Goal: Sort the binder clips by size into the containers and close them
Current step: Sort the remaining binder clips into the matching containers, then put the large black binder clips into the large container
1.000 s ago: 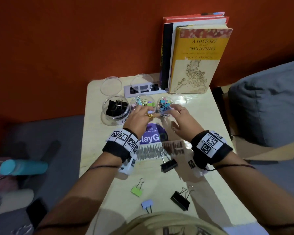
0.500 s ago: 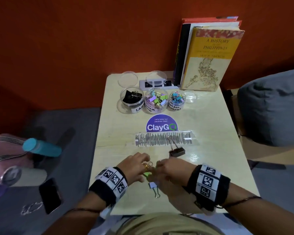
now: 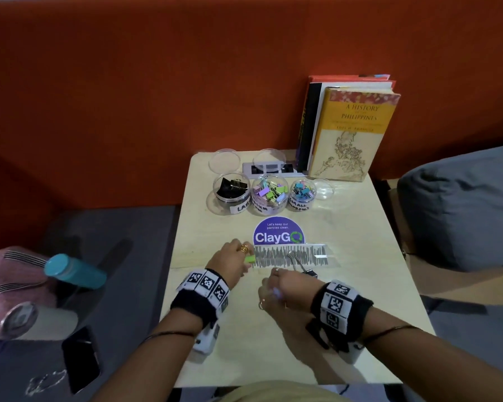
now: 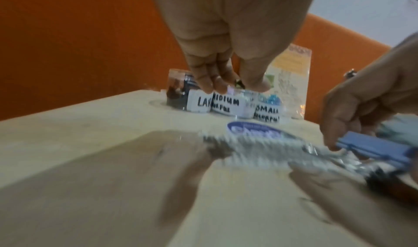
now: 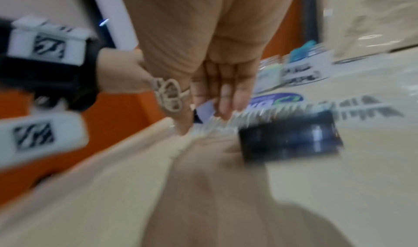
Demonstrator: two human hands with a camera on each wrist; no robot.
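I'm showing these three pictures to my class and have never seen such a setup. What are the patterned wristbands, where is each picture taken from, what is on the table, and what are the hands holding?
No machine here: a person sorts binder clips with bare hands. The patterned bands carry small cameras. One picture comes from a camera on the head, looking down; the other two look along each hand from the wrist, so they are blurred.

On the table stand three open jars labelled by size: large, medium and small. Their clear lids lie behind and beside them, next to upright books.

The left hand pinches a green clip. The right hand holds a blue clip, seen from the left wrist. A black clip lies on the table by the right hand.
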